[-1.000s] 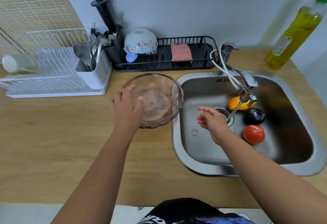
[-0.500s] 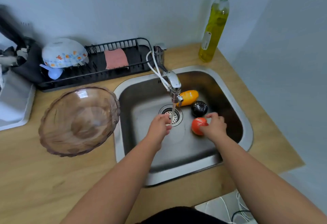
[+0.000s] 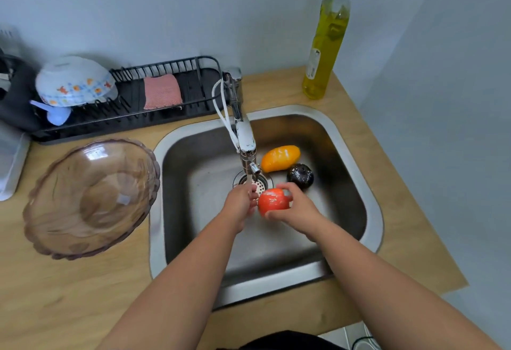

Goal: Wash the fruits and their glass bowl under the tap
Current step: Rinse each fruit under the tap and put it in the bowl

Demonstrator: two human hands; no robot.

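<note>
Head view: I hold the red fruit (image 3: 273, 201) in the right hand (image 3: 297, 208), fingers curled round it, over the sink (image 3: 367, 197) just right of the tap (image 3: 244, 139) stream. The left hand (image 3: 240, 202) sits under the water with fingers loosely curled; whether it touches the fruit I cannot tell. Step in hand, by my judgement: rinsing the first fruit. Next move calls for turning it under the stream. Yellow fruit (image 3: 280, 157) lies far right, long axis left-right, narrow end left; dark fruit (image 3: 300, 176) beside it. Glass bowl (image 3: 91, 197) rests left on the counter, tilted, mouth towards me
</note>
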